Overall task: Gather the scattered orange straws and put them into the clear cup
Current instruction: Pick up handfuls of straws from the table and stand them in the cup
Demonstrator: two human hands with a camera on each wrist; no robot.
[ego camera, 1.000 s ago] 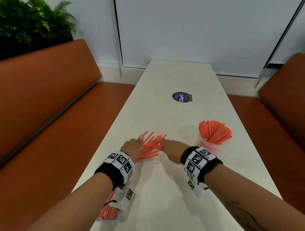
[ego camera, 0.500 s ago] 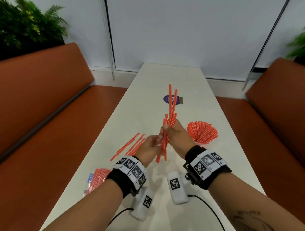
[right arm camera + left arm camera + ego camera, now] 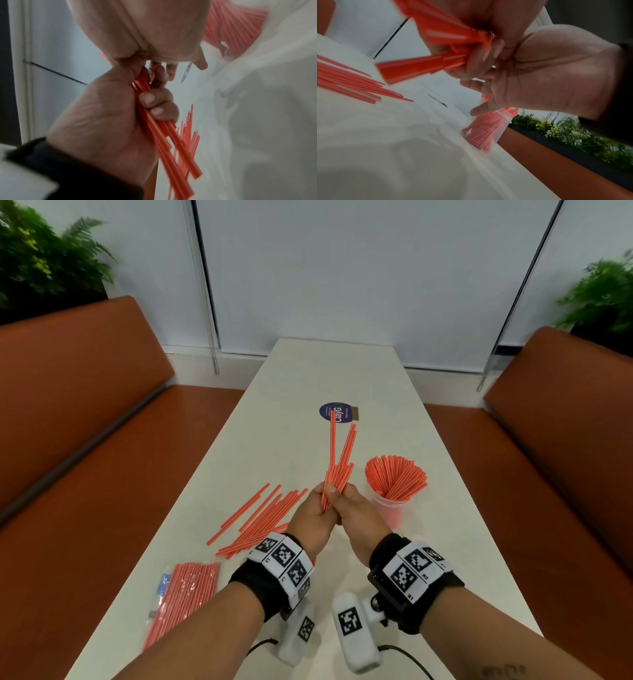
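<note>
Orange straws [image 3: 337,463] with thin white stripes; white table [image 3: 342,371]; purple round sticker [image 3: 335,413] beyond the straws; rust-orange benches [image 3: 85,412]; black-and-white checkered wristbands [image 3: 284,559]

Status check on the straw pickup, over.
Left hand and right hand both grip straw bundle, lifted. Loose straws remain on table. Clear cup unobstructed.

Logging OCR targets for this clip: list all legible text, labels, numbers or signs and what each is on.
"ClayG": white letters on the round purple sticker on the table; the smaller lines beside it are too small to read.
Wristband marker tiles on the left hand's and right hand's bands: tiny characters at the tile corners, too small to read.
Blue label on the packet of straws: blurred, unreadable.
</note>
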